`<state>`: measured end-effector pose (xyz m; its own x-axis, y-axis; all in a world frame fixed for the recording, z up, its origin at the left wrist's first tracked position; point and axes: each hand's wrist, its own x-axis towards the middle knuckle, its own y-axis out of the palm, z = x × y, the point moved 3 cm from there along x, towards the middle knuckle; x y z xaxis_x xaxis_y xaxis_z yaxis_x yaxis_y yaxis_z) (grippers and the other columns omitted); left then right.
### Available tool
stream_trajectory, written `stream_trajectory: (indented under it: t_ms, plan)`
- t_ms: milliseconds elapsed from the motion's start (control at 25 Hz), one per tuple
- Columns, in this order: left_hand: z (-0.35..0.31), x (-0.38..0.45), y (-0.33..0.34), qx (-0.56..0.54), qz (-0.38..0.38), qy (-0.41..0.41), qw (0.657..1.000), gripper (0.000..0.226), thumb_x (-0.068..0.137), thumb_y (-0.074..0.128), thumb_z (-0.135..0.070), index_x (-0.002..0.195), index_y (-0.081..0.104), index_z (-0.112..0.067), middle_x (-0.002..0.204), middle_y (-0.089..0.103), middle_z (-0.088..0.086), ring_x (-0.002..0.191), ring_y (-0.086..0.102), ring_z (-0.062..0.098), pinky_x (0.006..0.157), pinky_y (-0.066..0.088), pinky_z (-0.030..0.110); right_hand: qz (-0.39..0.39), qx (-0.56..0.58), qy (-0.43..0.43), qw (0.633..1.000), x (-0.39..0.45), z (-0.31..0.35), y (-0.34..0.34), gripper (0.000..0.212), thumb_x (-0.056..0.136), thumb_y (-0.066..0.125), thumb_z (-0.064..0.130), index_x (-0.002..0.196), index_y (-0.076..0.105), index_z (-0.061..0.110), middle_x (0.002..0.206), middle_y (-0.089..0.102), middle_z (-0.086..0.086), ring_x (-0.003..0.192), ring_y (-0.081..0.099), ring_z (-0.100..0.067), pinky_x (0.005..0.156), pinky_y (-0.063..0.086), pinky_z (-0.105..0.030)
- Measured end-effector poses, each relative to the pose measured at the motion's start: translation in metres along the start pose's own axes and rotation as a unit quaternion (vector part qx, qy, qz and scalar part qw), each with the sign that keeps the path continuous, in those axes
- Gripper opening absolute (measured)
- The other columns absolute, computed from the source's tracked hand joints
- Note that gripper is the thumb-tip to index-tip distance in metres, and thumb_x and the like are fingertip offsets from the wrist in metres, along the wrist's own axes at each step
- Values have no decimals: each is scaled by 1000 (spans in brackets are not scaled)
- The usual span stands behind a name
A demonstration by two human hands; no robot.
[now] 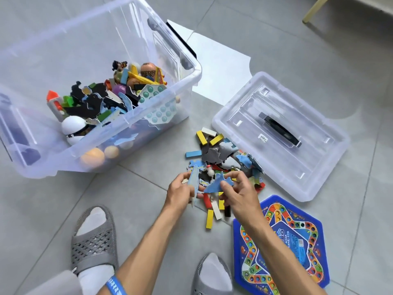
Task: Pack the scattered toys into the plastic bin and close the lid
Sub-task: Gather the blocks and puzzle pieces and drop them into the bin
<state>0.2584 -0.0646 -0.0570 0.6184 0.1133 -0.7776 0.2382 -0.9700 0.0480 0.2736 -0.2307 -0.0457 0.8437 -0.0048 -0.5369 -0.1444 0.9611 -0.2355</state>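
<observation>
Bin: the clear plastic bin (pixel 187 81) sat on the tiled floor (pixel 319 50) up at 10 o'clock, open on top and already loaded with toys, a white round one and a couple of orange balls near the front wall.
Lid: the lid (pixel 240 116) was off, lying flat on the floor at about 2 o'clock, black handle facing up, just beside the pile.
Board: a blue hexagon game board (pixel 302 241) lay flat at 5 o'clock, partly under the right forearm.
Pile: the scattered toys (pixel 214 152) were heaped dead centre between bin and lid, mostly coloured blocks and flat foam cutouts.
Slippers: grey slippers over white socks at 7 and 6 o'clock.
Left hand: the left hand (pixel 180 192) was curled around a long pale blue cutout (pixel 194 182), fingers wrapped on it.
Right hand: the right hand (pixel 238 192) was pinching a blue plane-shaped piece (pixel 219 184) over the pile.
</observation>
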Motion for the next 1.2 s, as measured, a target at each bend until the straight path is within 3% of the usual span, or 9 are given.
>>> stream_trajectory:
  t_ms: [120,280,440,640,800,880,1040,1120,1200]
  plan:
    - [-3,-7,13,-124,169,-33,977,28,95,48,-20,115,64,-10,99,69,11,77,66,19,64,53,27,75,-58,-77,993,-3,18,13,15,89,69,11,99,69,22,90,70,-8,69,68,-19,61,57,-29]
    - [-4,3,7,-65,63,-8,996,20,92,56,-1,112,61,-1,89,72,11,65,68,14,59,51,23,139,-30,-72,987,8,23,10,47,88,63,-1,127,59,25,121,62,3,88,71,-17,80,60,-34]
    - [-1,10,-12,-126,27,-38,991,26,91,45,7,111,57,-5,80,71,13,60,65,20,61,44,30,-196,-195,-29,961,47,14,-45,50,87,63,13,133,48,24,134,52,0,110,56,-17,91,53,-38]
    - [10,8,-19,-151,5,-80,985,39,87,41,9,109,66,-13,77,59,8,54,52,12,59,45,26,-173,-475,-62,860,79,-6,-63,25,92,53,14,114,64,13,115,62,-11,100,51,-30,83,40,-41]
    - [11,11,-26,-179,-26,-75,981,31,87,42,8,98,64,-11,67,59,7,51,49,14,58,43,25,-249,-386,-212,863,71,23,-53,13,89,58,6,96,68,7,89,67,-12,77,55,-31,71,43,-39]
    - [10,12,-27,-175,-36,-75,981,29,87,43,7,95,63,-11,66,60,7,52,49,14,57,42,26,-193,-367,-250,875,70,39,-24,8,88,57,7,91,64,9,82,61,-6,70,53,-24,63,42,-34]
    - [13,11,-30,-165,-33,-73,983,25,86,45,7,94,63,-9,66,61,8,54,49,16,58,41,27,-49,-295,-103,949,92,47,24,16,90,52,14,76,44,11,68,45,-3,61,42,-19,57,31,-33]
    - [11,14,-36,-164,-50,-49,984,18,84,51,3,90,62,-9,70,58,10,51,48,16,56,40,27,1,-111,6,994,97,48,29,25,89,58,10,71,41,14,69,45,-3,60,50,-17,57,38,-33]
    - [7,18,-40,-155,-60,-3,986,9,79,66,-9,88,63,-11,74,59,8,47,46,14,52,39,26,76,50,76,993,88,45,32,20,90,62,5,75,52,14,79,58,-9,64,60,-21,61,50,-34]
